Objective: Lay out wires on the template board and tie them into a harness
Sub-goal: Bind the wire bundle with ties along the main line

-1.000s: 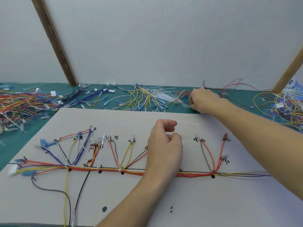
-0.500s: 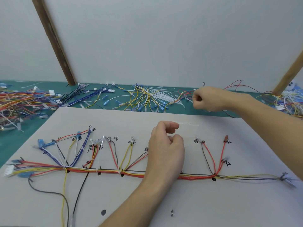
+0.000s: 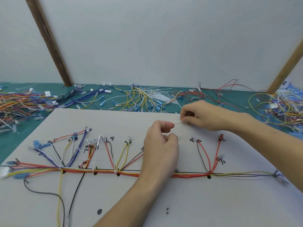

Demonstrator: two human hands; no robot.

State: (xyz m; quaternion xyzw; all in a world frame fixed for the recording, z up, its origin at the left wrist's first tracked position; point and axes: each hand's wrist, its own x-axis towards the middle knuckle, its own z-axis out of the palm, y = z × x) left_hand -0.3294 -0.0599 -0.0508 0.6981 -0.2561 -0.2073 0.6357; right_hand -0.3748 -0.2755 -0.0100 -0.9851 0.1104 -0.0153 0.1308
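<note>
- Step in hand: tying. Left hand (image 3: 161,150) and right hand (image 3: 199,115) meet above the board (image 3: 180,202); both sets of fingers pinch one white tie (image 3: 177,122) between them.
- Wires (image 3: 101,171) lie along the board's black trunk line, several ties already on.
- Next, likely: carry the tie down to the trunk near the left wrist, loop it under, thread the tail.
- Green tabletop (image 3: 21,141) behind carries loose wires and spare ties (image 3: 157,95); white wall, two slanted wooden struts.
</note>
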